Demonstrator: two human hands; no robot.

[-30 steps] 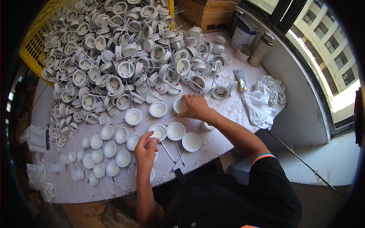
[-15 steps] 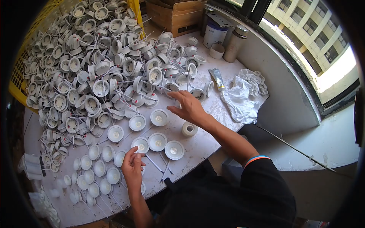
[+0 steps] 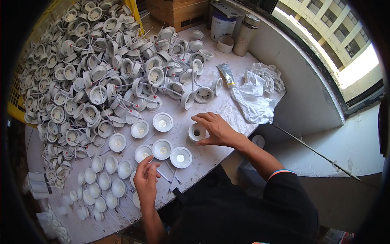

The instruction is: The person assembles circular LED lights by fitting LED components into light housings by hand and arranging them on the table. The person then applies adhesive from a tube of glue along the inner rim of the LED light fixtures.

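My right hand (image 3: 217, 131) is spread around a short white cylinder (image 3: 196, 132) with a dark hole on top, thumb and fingers apart; whether it touches cannot be made out. My left hand (image 3: 147, 175) hovers low over the table, fingers curled, close to a white round lamp (image 3: 143, 153); any object in its fingers is hidden. Two more lamps, one at the middle (image 3: 162, 149) and one nearer the edge (image 3: 180, 157), lie face up between my hands. Behind them are three others, among them one at the back (image 3: 163, 122). Several lamps with wires (image 3: 118, 188) stand in rows at left.
A large heap of white lamp housings (image 3: 97, 69) spills from a yellow crate (image 3: 15, 99). At the back right stand a cardboard box (image 3: 178, 14), a metal flask (image 3: 246, 34) and a tape roll (image 3: 225, 44). A tube (image 3: 226, 75) lies beside a white cloth (image 3: 254, 99).
My right hand has left the lamp at the back and moved to the white cylinder, its fingers spread. My left hand stays near the front lamps. The camera view has shifted.
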